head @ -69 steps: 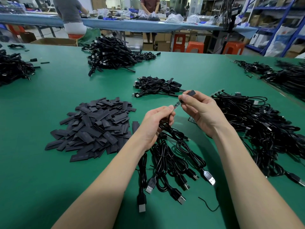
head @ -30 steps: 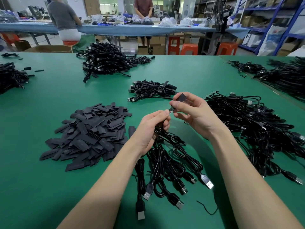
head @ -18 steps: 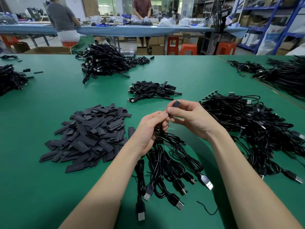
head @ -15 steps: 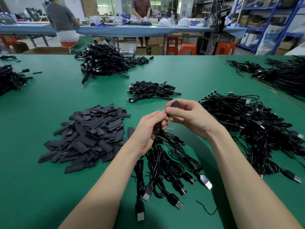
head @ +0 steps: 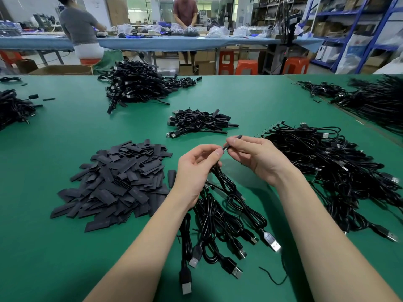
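**Cable end being fed into a sleeve**

A black sleeve [head: 239, 136] is pinched between the thumb and forefinger of the right hand [head: 257, 158] and held above the tabletop [head: 43, 236]. The end of a black cable [head: 226, 184] is gripped in the curled fingers of the left hand [head: 196, 168], whose fingertips are set against the near end of the sleeve. The rest of the cable is seen trailing down into the bundle [head: 213, 225] laid below the wrists.

The step in hand is judged to be the feeding of the cable end into the sleeve. How far it has entered cannot be told, since the joint is hidden by the fingers. For the next move, the sleeve must be lined up with the cable and pushed along it, with a firm left grip so that the thin end is not bent.

A pile of flat sleeves [head: 117, 177] is stacked to the left, and a heap of cables [head: 338, 171] to the right.
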A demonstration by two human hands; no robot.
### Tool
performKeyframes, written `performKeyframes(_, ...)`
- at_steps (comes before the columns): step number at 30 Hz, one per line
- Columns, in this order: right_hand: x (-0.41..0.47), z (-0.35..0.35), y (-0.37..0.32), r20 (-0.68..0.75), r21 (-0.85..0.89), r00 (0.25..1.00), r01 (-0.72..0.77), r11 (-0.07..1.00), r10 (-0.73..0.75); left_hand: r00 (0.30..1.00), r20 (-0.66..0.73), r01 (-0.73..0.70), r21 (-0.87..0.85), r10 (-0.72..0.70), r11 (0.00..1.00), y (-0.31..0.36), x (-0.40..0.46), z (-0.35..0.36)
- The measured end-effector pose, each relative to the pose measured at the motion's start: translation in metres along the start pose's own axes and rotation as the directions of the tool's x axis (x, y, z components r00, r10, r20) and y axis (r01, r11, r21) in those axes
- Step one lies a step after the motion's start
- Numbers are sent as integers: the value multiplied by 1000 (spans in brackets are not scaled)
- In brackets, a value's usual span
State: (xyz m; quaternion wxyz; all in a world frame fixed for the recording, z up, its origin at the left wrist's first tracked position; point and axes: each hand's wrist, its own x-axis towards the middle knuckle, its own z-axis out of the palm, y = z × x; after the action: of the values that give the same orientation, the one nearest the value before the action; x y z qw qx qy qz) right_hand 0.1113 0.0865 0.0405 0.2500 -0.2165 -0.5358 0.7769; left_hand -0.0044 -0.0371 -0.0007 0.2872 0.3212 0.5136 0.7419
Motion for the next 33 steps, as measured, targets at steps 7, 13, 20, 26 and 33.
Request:
performKeyframes(7,1,-3,-1,-13,-29,999,-45,999,45,1000,9,6,54,-6,999,1,-1,0)
performKeyframes(13,2,-3,-1,-43,9,998,-46,999,47,1000,23,-19,62,17,998,1,-2,1)
performKeyframes(20,3,-3,2,-77,42,996,-48,998,51,999,12,-52,68,51,996,-1,-2,0)
performKeyframes(26,2,-4,2,-15,3,999,-40,999,40,999,5,-50,65,50,997,0,-3,2)
performKeyframes(33,1,-3,6,55,-24,997,-58,998,60,999,12,-32,34,32,999,1,-4,0)
